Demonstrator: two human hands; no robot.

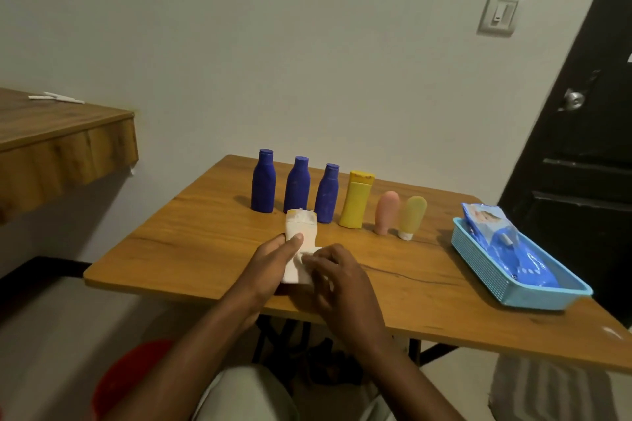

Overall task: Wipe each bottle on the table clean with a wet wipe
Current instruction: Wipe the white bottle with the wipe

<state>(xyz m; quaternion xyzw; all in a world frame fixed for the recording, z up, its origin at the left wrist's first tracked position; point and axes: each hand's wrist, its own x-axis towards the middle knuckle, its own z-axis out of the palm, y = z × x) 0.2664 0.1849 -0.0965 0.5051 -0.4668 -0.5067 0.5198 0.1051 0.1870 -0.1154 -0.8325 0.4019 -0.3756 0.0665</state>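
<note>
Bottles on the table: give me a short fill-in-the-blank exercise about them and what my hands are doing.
1. The back row starts on the left with ___ dark blue bottles.
2. The basket holding the wipes pack is light ___.
3. The right hand holds the wet wipe against the white bottle, which the ___ hand grips.

Missing words: three; blue; left.
</note>
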